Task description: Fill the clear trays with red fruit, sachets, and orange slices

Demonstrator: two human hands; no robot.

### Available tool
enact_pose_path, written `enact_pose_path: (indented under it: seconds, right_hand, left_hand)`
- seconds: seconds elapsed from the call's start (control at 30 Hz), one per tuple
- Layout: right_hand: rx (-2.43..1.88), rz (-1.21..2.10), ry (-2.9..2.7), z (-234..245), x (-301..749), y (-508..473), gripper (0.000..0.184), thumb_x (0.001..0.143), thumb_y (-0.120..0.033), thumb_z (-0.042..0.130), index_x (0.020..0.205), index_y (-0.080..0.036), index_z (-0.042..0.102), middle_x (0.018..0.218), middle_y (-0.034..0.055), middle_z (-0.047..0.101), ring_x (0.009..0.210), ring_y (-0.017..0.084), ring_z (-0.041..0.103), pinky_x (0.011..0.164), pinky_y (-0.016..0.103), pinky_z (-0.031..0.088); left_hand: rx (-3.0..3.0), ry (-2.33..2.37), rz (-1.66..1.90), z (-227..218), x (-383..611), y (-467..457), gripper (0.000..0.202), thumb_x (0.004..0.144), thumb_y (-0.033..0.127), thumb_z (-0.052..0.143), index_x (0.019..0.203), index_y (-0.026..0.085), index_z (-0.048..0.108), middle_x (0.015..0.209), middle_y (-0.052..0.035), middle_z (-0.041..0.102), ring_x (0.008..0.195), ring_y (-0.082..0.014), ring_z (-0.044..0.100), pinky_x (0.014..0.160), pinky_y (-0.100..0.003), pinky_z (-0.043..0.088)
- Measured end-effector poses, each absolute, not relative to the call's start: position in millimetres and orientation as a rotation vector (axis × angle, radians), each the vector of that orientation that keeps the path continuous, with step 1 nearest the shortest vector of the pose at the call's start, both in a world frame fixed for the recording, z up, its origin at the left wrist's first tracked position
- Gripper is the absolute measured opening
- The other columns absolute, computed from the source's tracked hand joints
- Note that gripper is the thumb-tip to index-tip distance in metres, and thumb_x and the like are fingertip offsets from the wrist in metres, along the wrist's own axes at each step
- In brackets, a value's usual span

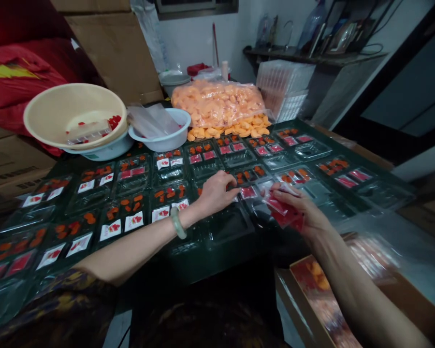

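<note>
My left hand [215, 193], with a pale green bangle on the wrist, reaches over the clear plastic trays [224, 227] and pinches a small red sachet [247, 192] down into a tray compartment. My right hand [304, 210] is closed around a bunch of red sachets [286, 212], held just above the trays to the right of the left hand. Rows of trays cover the dark table [188, 270]; many hold orange pieces and red-and-white sachets [110, 229].
A cream basin [54, 113] stacked in a pale bowl stands at the back left, beside a white bowl [166, 140] with clear wrappers. A big bag of orange snacks [217, 101] lies behind. White tray stacks [284, 87] sit back right. An open carton [311, 285] stands lower right.
</note>
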State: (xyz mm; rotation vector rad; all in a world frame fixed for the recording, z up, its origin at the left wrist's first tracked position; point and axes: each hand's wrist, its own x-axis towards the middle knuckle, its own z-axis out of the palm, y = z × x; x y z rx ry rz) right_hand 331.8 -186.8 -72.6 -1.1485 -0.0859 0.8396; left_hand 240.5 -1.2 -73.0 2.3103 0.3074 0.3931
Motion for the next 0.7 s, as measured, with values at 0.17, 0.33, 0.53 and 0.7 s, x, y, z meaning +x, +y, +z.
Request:
enact_pose_path:
  seconds: [0.17, 0.33, 0.53, 0.7]
  right_hand:
    - [-1.036, 0.68, -0.096, -77, 327, -173, 0.033, 0.048, -0.018, 0.083, 0.073, -0.017, 0.061, 0.068, -0.0004, 0.067, 0.055, 0.011, 0.06, 0.052, 0.019, 0.049]
    - [-1.039, 0.531, -0.135, -82, 321, -166, 0.034, 0.05, -0.021, 0.083, 0.075, -0.018, 0.061, 0.067, -0.0026, 0.065, 0.053, 0.01, 0.058, 0.049, 0.018, 0.047]
    - [-1.035, 0.544, -0.002, -83, 333, -183, 0.035, 0.045, -0.023, 0.084, 0.069, -0.017, 0.059, 0.057, -0.0043, 0.06, 0.046, 0.009, 0.052, 0.043, 0.019, 0.043]
    - [-1.0, 0.469, 0.031, -83, 353, -214, 0.035, 0.043, -0.019, 0.083, 0.068, -0.018, 0.059, 0.06, -0.0033, 0.061, 0.045, 0.008, 0.051, 0.04, 0.018, 0.04]
  left_hand:
    - [1.833, 0.343, -0.037, -41, 242, -41, 0.035, 0.081, 0.044, 0.051, 0.063, 0.015, 0.054, 0.056, 0.0003, 0.053, 0.044, -0.0069, 0.043, 0.04, -0.019, 0.029]
    - [1.521, 0.504, -0.062, -44, 249, -56, 0.029, 0.08, 0.035, 0.056, 0.061, 0.014, 0.049, 0.05, 0.0031, 0.05, 0.039, -0.0038, 0.041, 0.038, -0.017, 0.023]
    - [1.408, 0.389, -0.051, -43, 253, -44, 0.023, 0.076, 0.029, 0.062, 0.062, 0.014, 0.052, 0.049, 0.003, 0.053, 0.04, -0.0035, 0.044, 0.039, -0.016, 0.025]
    - [1.511, 0.355, 0.17, -49, 278, -19, 0.02, 0.073, 0.027, 0.066, 0.063, 0.014, 0.053, 0.048, 0.0006, 0.056, 0.039, -0.0056, 0.046, 0.039, -0.017, 0.031]
